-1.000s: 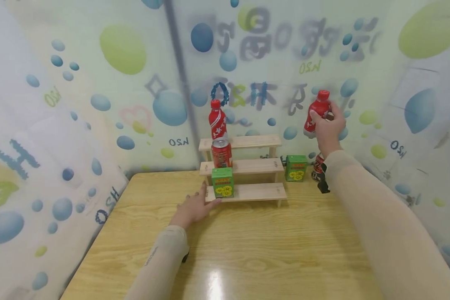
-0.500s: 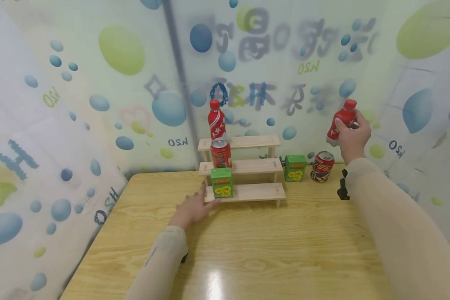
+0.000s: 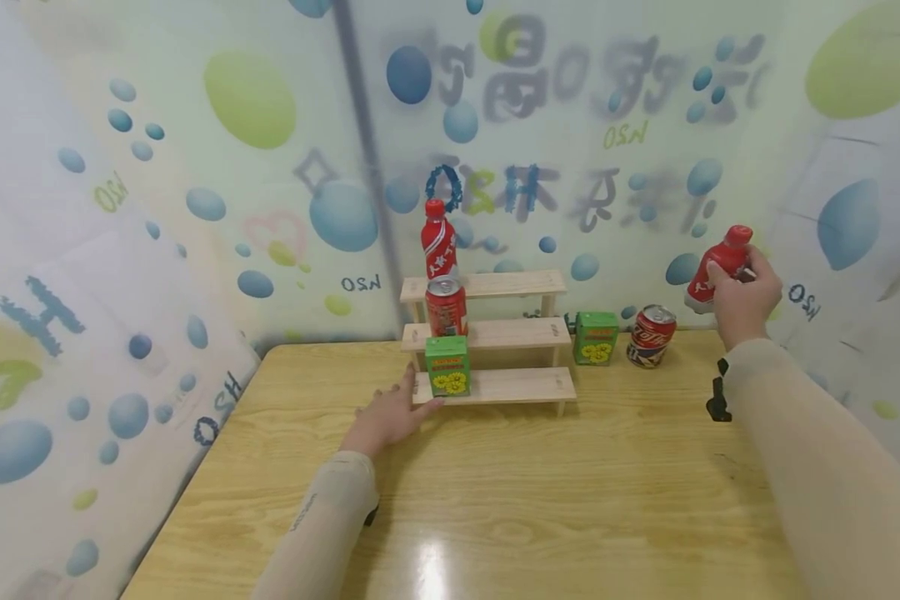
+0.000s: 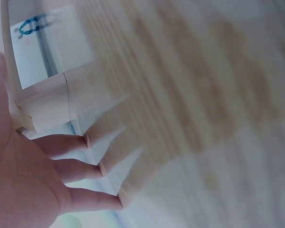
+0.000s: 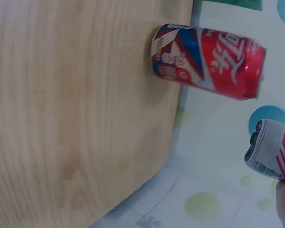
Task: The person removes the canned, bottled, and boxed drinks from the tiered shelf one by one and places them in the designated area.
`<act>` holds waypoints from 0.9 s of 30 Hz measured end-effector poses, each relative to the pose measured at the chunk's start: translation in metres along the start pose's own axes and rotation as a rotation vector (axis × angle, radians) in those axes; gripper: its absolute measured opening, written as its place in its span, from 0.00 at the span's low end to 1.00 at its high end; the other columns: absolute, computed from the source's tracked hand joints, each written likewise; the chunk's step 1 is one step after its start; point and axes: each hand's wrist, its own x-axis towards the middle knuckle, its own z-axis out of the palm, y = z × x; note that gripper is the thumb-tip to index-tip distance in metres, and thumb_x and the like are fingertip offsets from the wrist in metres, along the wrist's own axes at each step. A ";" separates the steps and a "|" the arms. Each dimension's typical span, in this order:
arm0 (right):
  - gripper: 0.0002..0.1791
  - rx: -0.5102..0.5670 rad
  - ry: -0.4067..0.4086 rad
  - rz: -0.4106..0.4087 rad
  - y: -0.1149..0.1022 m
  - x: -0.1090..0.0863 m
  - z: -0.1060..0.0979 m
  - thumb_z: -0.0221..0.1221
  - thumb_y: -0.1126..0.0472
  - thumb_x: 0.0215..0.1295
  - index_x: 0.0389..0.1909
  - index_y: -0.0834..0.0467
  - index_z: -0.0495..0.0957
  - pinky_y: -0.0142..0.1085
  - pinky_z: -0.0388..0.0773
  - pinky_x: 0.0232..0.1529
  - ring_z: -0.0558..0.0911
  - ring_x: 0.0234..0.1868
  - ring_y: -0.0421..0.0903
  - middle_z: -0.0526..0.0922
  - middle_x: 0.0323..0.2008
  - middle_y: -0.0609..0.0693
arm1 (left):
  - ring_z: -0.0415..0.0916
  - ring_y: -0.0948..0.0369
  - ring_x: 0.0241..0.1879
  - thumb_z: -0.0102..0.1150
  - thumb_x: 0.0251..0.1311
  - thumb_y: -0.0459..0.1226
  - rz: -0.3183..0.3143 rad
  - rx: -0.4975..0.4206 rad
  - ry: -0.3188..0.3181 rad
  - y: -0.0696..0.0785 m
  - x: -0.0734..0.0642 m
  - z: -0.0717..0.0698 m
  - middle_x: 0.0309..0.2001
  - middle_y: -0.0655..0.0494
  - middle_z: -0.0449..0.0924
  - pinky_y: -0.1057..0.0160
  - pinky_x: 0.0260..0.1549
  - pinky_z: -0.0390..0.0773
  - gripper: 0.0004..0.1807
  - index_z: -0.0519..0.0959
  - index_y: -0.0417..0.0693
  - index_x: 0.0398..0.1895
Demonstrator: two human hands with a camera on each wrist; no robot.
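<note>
My right hand (image 3: 746, 300) grips a red plastic drink bottle (image 3: 716, 271), tilted and held in the air at the right. In the right wrist view only the bottle's base (image 5: 270, 147) shows, at the right edge. My left hand (image 3: 387, 417) rests at the left end of a three-step wooden shelf (image 3: 525, 386). Its straight fingers (image 4: 76, 169) touch the tabletop. On the shelf's left side stand a red bottle (image 3: 439, 242) on the top step, a red can (image 3: 447, 310) on the middle one and a green box (image 3: 448, 367) on the lowest.
Right of the shelf, a second green box (image 3: 596, 339) and a cola can (image 3: 651, 337) stand on the wooden table (image 3: 525, 500). A patterned curtain (image 3: 270, 217) encloses the table behind and at both sides.
My right hand has moved right and downward with the bottle, away from the shelf. The cola can, earlier partly hidden by my arm, is now in full view. My left hand stays put.
</note>
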 end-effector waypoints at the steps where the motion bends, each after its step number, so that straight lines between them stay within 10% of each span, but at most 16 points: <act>1: 0.34 -0.003 0.002 0.009 0.003 0.000 -0.002 0.63 0.45 0.75 0.79 0.33 0.66 0.42 0.64 0.84 0.69 0.66 0.35 0.70 0.78 0.36 | 0.51 0.26 0.81 0.31 0.57 0.87 -0.001 0.000 0.000 0.000 0.000 0.000 0.84 0.38 0.55 0.13 0.70 0.49 0.65 0.35 0.61 0.89; 27: 0.36 -0.132 0.028 0.156 0.070 -0.005 -0.019 0.60 0.47 0.78 0.83 0.34 0.60 0.45 0.61 0.85 0.67 0.80 0.44 0.63 0.83 0.40 | 0.52 0.26 0.80 0.29 0.57 0.87 0.003 0.026 0.007 0.000 -0.003 0.000 0.84 0.39 0.55 0.14 0.70 0.52 0.65 0.35 0.61 0.89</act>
